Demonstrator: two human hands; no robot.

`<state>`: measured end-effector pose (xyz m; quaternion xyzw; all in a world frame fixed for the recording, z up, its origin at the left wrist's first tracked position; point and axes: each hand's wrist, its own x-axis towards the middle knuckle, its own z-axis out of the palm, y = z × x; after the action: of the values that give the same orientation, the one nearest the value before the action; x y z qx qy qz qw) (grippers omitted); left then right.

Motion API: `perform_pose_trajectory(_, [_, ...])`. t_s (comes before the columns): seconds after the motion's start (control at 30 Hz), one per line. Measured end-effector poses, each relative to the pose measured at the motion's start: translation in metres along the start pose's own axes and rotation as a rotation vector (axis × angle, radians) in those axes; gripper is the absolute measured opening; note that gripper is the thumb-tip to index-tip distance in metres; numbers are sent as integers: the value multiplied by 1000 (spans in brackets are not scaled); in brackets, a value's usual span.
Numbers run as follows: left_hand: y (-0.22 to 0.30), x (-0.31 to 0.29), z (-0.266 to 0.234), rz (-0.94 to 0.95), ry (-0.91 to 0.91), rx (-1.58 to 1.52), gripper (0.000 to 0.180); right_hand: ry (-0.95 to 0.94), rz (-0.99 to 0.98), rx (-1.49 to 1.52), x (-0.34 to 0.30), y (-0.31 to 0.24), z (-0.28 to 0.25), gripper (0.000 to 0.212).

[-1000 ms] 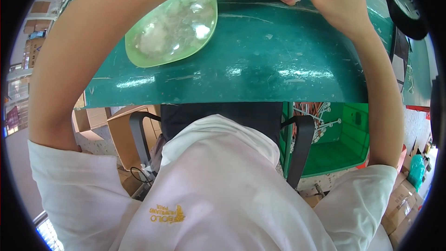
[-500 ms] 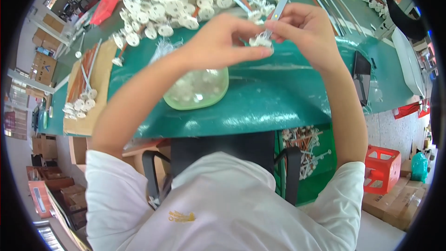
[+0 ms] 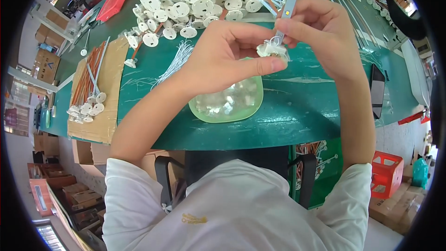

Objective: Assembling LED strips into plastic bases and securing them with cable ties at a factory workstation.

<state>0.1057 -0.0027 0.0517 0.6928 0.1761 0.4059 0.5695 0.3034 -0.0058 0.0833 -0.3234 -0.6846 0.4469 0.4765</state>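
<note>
Person in a white shirt, seated at a green table (image 3: 302,116); both bare hands raised over it, near each other. Right hand (image 3: 323,32) pinches a narrow pale strip (image 3: 291,0) dotted with small yellow squares, thumb against fingers with the strip between; it stands tilted, upper end running out of view, lower end at a small white fitting (image 3: 269,50). Left hand (image 3: 227,51) cups that fitting: thumb extended along its underside, forefinger reaching above, remaining fingers curled, an open gap nearer the palm. Whether strip and fitting are joined cannot be told. Below the hands, a light-green bowl (image 3: 227,120) of small clear pieces, partly hidden by the left hand. Left of the bowl, a bundle of thin white wires (image 3: 175,65); beyond, a heap of white discs (image 3: 200,7). Farther left, orange and grey rods (image 3: 90,76) with white ends lie on a cardboard sheet (image 3: 111,93). At right, a dark flat device (image 3: 377,90) near the table edge.
</note>
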Motion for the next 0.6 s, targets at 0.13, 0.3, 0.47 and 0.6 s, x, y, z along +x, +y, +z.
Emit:
perform_pose_trajectory(0.13, [9, -1, -3, 285, 209, 929, 31, 50, -143, -86, -3, 6, 7, 14])
perform_pose_trajectory(0.3, [14, 0, -10, 812, 457, 1184, 40, 38, -293, -30, -11, 3, 13, 15])
perform_pose_trajectory(0.47, [14, -2, -9, 1009, 447, 1184, 46, -21, -418, -17, -16, 4, 14, 17])
perform_pose_trajectory(0.6, [13, -1, -6, 983, 458, 1183, 46, -27, -424, -29, -16, 9, 9, 18])
